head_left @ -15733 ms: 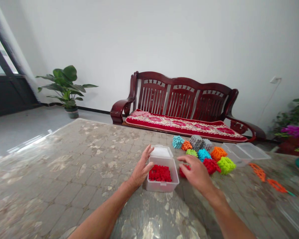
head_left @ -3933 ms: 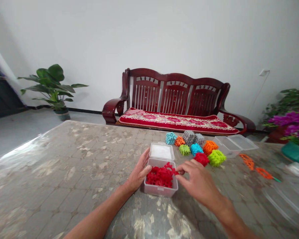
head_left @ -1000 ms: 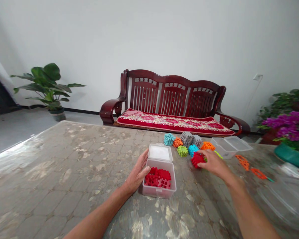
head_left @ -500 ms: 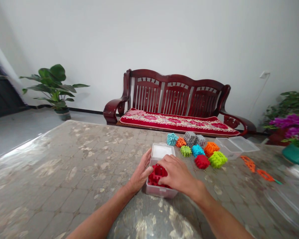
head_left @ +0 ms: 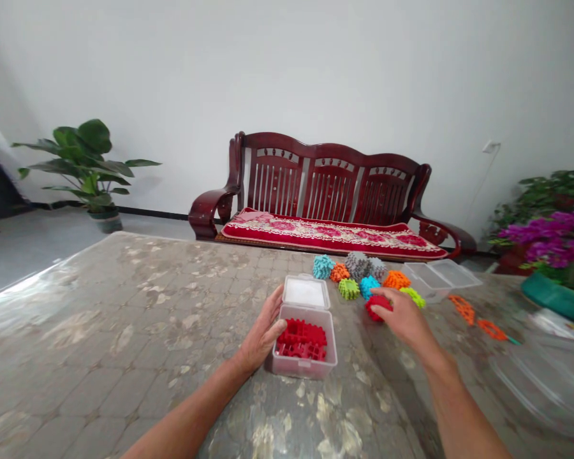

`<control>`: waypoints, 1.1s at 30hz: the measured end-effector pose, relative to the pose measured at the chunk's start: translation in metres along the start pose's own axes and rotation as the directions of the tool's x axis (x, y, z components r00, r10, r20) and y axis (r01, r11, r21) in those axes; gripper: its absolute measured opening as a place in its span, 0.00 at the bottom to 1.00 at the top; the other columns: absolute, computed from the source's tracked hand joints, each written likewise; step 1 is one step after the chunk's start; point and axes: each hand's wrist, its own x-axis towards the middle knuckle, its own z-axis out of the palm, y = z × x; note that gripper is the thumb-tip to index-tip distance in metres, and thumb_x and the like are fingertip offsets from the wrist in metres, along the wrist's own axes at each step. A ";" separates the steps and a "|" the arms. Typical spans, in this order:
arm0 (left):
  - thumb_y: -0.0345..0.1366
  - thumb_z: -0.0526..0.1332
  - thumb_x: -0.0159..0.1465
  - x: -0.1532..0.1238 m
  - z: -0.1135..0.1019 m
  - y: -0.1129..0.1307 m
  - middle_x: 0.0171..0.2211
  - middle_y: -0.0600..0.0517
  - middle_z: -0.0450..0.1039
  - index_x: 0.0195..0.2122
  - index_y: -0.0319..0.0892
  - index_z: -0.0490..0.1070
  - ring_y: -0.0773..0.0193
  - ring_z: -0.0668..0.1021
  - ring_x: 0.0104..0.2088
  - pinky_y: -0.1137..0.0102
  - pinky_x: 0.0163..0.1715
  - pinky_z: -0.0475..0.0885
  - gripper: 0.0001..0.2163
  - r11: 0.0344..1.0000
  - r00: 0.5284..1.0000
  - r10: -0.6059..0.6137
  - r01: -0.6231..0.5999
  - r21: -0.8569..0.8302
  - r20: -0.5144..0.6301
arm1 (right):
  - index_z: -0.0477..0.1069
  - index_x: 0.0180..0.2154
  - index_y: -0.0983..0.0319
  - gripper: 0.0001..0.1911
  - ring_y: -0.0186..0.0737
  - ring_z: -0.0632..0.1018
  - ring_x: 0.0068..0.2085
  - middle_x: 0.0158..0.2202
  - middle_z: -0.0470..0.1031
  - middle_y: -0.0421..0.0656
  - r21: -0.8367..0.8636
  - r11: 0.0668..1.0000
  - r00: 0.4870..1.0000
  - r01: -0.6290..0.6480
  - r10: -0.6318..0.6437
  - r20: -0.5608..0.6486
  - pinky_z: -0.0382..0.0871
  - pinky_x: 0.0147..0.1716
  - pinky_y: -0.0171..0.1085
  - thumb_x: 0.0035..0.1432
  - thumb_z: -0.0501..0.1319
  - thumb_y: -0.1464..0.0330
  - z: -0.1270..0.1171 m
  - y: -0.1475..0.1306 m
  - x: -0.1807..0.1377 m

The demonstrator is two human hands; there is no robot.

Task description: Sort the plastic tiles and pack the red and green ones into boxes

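A small clear plastic box (head_left: 304,366) with its hinged lid open stands on the table and holds red interlocking plastic pieces (head_left: 301,340). My left hand (head_left: 261,335) is curled against the box's left wall, thumb on the rim. My right hand (head_left: 399,313) reaches to the right and closes its fingers over a pile of red pieces (head_left: 375,308) on the table. Beside that pile lie clusters of the same pieces in green (head_left: 349,289), blue (head_left: 367,285), orange (head_left: 396,279), teal (head_left: 323,266) and grey (head_left: 358,264).
An open clear container (head_left: 436,279) lies behind the piles. Orange strips (head_left: 478,319) lie at the right, beside more clear plastic (head_left: 540,382). The table (head_left: 124,319) is patterned stone. A wooden bench (head_left: 330,204), potted plant (head_left: 83,172) and purple flowers (head_left: 555,239) stand beyond.
Half a second ago my right hand was over the box, pressing on the red pieces. It has swung right to the red pile. My left hand has stayed on the box.
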 end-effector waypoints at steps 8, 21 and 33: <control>0.53 0.59 0.63 0.000 -0.001 0.002 0.71 0.44 0.48 0.70 0.47 0.47 0.47 0.54 0.69 0.52 0.68 0.49 0.37 1.000 1.000 0.005 -0.005 -0.008 0.007 | 0.70 0.56 0.62 0.30 0.54 0.70 0.58 0.59 0.71 0.50 -0.191 0.980 0.983 0.061 -0.026 0.182 0.60 0.58 0.50 0.49 0.64 0.69 -0.002 0.041 0.009; 0.54 0.59 0.63 0.000 -0.002 -0.001 0.70 0.43 0.50 0.70 0.46 0.47 0.46 0.55 0.69 0.50 0.68 0.49 0.38 1.000 1.000 0.006 -0.006 0.031 -0.007 | 0.73 0.51 0.61 0.26 0.52 0.74 0.48 0.47 0.76 0.50 -0.203 0.977 0.969 0.059 -0.008 0.246 0.65 0.50 0.46 0.48 0.65 0.65 -0.010 0.017 0.018; 0.53 0.60 0.63 0.000 0.002 0.006 0.71 0.43 0.48 0.69 0.46 0.48 0.47 0.55 0.69 0.53 0.68 0.50 0.37 1.000 1.000 0.010 -0.010 0.002 -0.005 | 0.71 0.53 0.56 0.28 0.47 0.71 0.50 0.49 0.76 0.44 0.112 0.912 0.857 0.394 -0.408 0.315 0.63 0.51 0.44 0.49 0.68 0.65 0.005 -0.134 -0.025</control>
